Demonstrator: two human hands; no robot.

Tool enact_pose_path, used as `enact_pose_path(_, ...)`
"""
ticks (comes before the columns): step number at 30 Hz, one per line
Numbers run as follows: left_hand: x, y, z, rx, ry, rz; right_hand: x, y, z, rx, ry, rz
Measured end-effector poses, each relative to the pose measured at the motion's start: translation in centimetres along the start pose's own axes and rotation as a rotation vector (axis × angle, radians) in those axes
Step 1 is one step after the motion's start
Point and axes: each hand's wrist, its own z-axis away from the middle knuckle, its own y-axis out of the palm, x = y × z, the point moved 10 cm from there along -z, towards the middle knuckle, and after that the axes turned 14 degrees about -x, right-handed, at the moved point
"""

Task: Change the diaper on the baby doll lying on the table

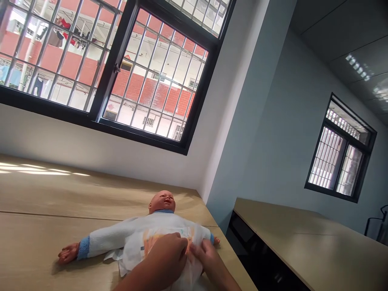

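The left hand [165, 256] and right hand [206, 252] are bare, as are the forearms [136, 281].

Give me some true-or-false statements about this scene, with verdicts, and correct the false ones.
1. The left hand and right hand are both on the doll's diaper. True.
2. The doll lies face down. False: it lies face up.
3. The doll's sleeves end in blue cuffs. True.
4. The doll lies on dark glass. False: it lies on a light wooden table.
5. A barred window is set in the wall beyond the doll's head. True.
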Motion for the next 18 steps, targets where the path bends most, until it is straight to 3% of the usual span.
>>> enact_pose_path(4, 0.1, 0.3, -0.1, 0.037, -0.006, -0.027, -0.4, 0.4, 1.1, -0.037, 0.048, 0.019)
enact_pose_path(13, 0.0, 0.6, 0.0, 0.004, -0.009, -0.045, -1.5, -2.4, -0.6, -0.199, 0.084, -0.026)
enact_pose_path(18, 0.0, 0.7, -0.1, 0.020, -0.013, -0.045, -1.4, -2.9, -0.5, -0.247, 0.081, 0.016)
